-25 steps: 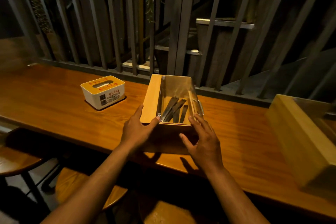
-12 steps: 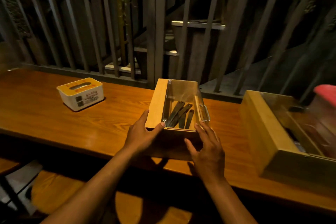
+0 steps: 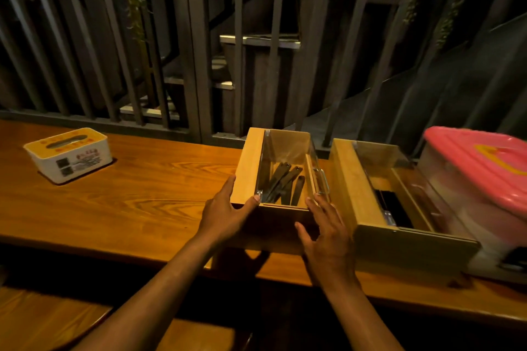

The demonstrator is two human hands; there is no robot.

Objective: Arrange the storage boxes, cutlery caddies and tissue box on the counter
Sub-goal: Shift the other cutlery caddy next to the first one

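Caddy (image 3: 281, 177) has slid right since earlier, now just beside 2nd caddy (image 3: 379, 194) – prob. lining them up. Left hand (image 3: 225, 215) spread flat against its side, right hand (image 3: 328, 234) open at front corner – pushing, no real grip.

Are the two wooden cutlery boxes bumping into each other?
Apart. The head view shows a strip of bare counter between the middle caddy and the right caddy.

Glossy wooden counter (image 3: 148, 194), wooden caddy (image 3: 247, 168)
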